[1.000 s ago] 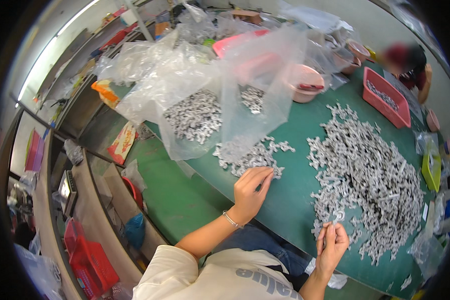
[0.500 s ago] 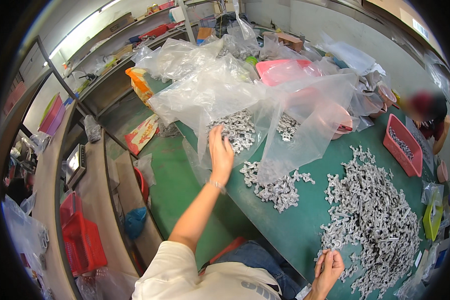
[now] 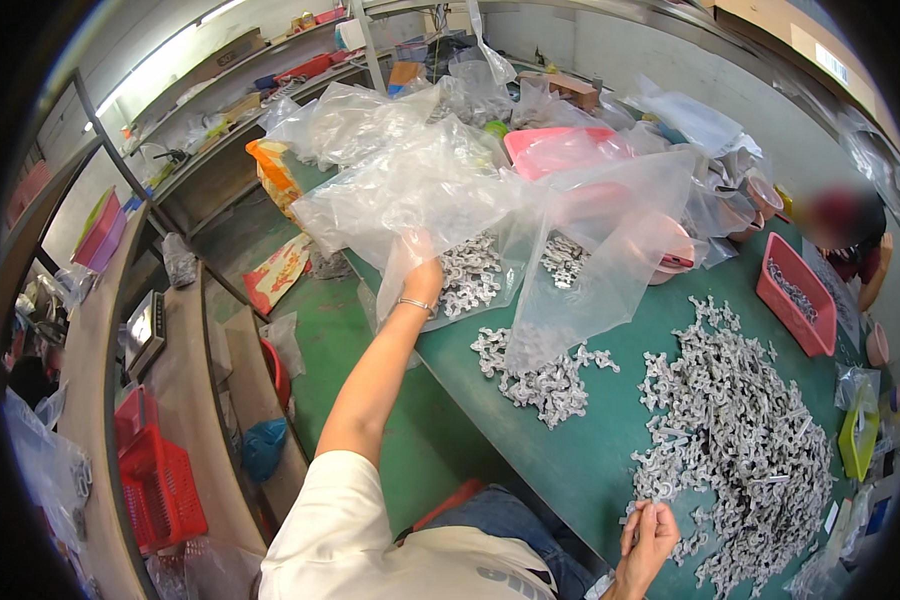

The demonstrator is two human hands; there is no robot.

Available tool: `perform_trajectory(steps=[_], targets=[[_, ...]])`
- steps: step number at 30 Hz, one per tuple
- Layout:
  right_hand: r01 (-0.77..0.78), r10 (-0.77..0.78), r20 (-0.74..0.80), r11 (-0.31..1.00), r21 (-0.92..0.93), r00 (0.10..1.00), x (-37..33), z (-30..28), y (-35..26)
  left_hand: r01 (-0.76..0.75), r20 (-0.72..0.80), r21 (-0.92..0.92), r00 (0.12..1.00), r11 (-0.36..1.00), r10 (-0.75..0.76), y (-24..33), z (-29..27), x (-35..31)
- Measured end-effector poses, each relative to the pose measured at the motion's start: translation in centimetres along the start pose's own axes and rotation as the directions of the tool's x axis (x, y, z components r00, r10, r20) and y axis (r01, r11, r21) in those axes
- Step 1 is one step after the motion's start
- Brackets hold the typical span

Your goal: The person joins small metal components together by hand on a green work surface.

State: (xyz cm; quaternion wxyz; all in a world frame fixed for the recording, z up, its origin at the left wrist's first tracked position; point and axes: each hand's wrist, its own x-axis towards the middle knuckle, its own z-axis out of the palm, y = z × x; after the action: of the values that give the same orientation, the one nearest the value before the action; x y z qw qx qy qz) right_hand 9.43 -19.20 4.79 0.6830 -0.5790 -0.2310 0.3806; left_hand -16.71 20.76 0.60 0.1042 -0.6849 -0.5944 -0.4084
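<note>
My left hand (image 3: 420,270) reaches forward into the mouth of a clear plastic bag (image 3: 410,190). The film covers its fingers, so I cannot tell whether they are closed. Beside it, small grey metal parts (image 3: 473,272) lie in the bag. My right hand (image 3: 652,545) is low in the view, at the near edge of a large heap of the same metal parts (image 3: 740,440). Its fingers are curled together, and what they may pinch is too small to make out. Between the hands sits a smaller pile of metal parts (image 3: 545,385), partly under another clear bag (image 3: 600,270).
Green table (image 3: 500,420) under the piles. A pink tray (image 3: 800,295) with parts stands at the right, near another person (image 3: 855,235). Pink basins (image 3: 660,245) and plastic bags crowd the back. Shelves with red baskets (image 3: 160,490) line the left.
My left hand has moved slightly left and forward, its fingers passing under the bag's film. My right hand stays by the large heap, with its fingers curled.
</note>
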Motion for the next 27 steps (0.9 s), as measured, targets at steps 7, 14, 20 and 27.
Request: perform_trajectory(steps=[7,14,20,27], targets=[[-0.022,0.023,-0.015,0.994,0.106,1.0,-0.6,0.4,-0.2,0.388,0.329,-0.79,0.922,0.474,-0.206,8.7,-6.8,-4.6],[-0.125,0.117,0.054,0.973,0.195,0.992,-0.8,1.9,-0.3,0.73,0.736,-0.654,0.675,-0.199,0.057,16.3,-14.2,-13.8],[-0.086,0.069,0.072,0.963,0.257,0.995,-0.9,2.4,-1.1,0.553,0.532,-0.833,0.803,-0.002,0.268,19.2,-16.5,-17.4],[0.038,-0.043,0.017,0.976,0.215,0.999,-1.3,2.3,-2.3,0.004,0.127,-0.981,0.772,0.196,0.623,20.1,-17.4,-17.4]])
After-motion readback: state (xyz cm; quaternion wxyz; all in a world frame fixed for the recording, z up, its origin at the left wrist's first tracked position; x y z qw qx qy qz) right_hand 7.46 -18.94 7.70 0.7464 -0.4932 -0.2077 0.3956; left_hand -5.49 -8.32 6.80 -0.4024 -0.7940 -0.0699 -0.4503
